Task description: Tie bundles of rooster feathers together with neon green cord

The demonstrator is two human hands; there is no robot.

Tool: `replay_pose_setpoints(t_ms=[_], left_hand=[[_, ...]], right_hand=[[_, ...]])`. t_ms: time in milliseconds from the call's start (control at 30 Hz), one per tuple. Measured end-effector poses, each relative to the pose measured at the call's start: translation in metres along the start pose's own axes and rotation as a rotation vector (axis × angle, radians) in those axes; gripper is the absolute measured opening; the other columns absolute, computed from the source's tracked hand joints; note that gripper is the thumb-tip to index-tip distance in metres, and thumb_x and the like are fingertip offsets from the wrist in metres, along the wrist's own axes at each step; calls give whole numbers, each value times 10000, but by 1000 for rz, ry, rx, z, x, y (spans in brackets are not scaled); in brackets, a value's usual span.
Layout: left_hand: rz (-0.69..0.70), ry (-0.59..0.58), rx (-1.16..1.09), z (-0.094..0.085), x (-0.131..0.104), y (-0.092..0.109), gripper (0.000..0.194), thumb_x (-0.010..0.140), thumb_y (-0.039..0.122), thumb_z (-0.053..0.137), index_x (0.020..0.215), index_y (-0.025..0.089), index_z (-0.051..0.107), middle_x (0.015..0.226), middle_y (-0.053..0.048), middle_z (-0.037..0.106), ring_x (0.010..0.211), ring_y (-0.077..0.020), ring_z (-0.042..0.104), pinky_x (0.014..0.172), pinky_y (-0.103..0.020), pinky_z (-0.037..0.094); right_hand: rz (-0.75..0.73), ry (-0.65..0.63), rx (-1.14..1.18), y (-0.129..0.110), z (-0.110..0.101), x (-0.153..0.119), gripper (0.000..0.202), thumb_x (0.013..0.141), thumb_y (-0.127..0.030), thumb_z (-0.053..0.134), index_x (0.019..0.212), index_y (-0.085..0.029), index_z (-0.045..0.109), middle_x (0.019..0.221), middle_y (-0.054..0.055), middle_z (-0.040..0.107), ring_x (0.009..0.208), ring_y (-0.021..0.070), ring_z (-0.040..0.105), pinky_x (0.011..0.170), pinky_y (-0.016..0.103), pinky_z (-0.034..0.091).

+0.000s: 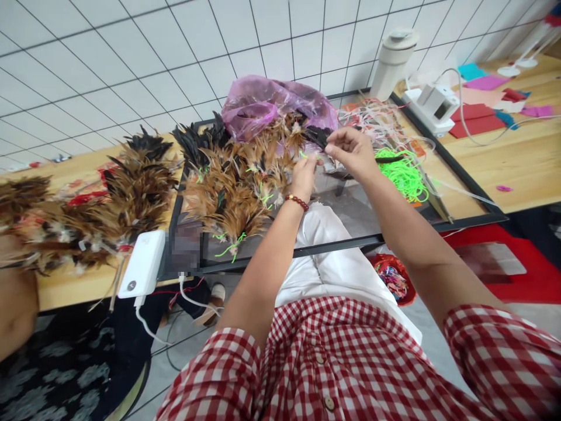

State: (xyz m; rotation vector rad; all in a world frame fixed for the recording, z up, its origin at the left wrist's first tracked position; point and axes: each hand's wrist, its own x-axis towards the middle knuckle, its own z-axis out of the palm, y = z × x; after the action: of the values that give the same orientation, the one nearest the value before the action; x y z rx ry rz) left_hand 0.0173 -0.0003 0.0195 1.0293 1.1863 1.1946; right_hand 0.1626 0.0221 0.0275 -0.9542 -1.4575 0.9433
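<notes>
My left hand point(305, 174), with a beaded bracelet at its wrist, is closed at the right edge of the brown feather bundles point(241, 193). A bit of green string shows at its fingertips; what else it grips is hidden. Close beside it, my right hand point(353, 151) has thumb and fingers pinched together near dark feathers point(318, 135); whatever is between them is too small to make out. Bright green strings point(402, 178) lie to the right of my right hand. Several feather bundles carry green ties at their bases.
A pink plastic bag point(280, 105) lies behind the feathers. The black-edged tray point(464, 178) holds white strings point(377, 117). A white bottle point(392, 64) and charger point(432, 108) stand at the right. A power bank point(142, 263) rests at the left, near another person's arm and more feathers point(135, 187).
</notes>
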Motion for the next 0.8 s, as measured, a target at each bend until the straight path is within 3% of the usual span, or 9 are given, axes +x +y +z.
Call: replay_pose_setpoints(t_ms=[167,333,433,600,800], left_hand=[[-58,44,-148,0,-3,7,353,949,553,649,903,205,612,644,55,475,461,-29,366,444,-177,224],[-37,105,-172,-1,-3,6,337,935,486,690,807,187,602,591,78,412,437,-13,333,433,-165,223],[-22,140,-224,-4,0,5,255,902,412,740,824,190,643,556,93,369,425,-12,309,428,-171,223],[-23,56,-358,-9,6,4,135,882,309,753,926,193,698,618,72,501,469,-23,372,467,-176,320],[-48,-70,-311,-9,5,-1,188,909,247,681,749,162,633,712,13,589,604,-67,509,553,-196,405]], right_hand=[[22,-140,11,12,6,1,530,570,-520,969,932,-199,753,973,44,743,851,169,656,701,260,533],[96,-75,-15,14,9,-1,388,655,-497,924,736,-161,746,656,17,682,559,110,578,554,243,488],[121,-63,28,12,7,0,363,666,-472,919,690,-165,727,620,17,680,507,94,551,510,226,474],[250,-73,141,11,5,3,361,617,-439,939,660,-173,699,589,8,672,487,83,535,468,201,447],[209,-17,163,11,1,6,403,599,-463,953,647,-182,667,582,-14,638,492,66,482,470,198,416]])
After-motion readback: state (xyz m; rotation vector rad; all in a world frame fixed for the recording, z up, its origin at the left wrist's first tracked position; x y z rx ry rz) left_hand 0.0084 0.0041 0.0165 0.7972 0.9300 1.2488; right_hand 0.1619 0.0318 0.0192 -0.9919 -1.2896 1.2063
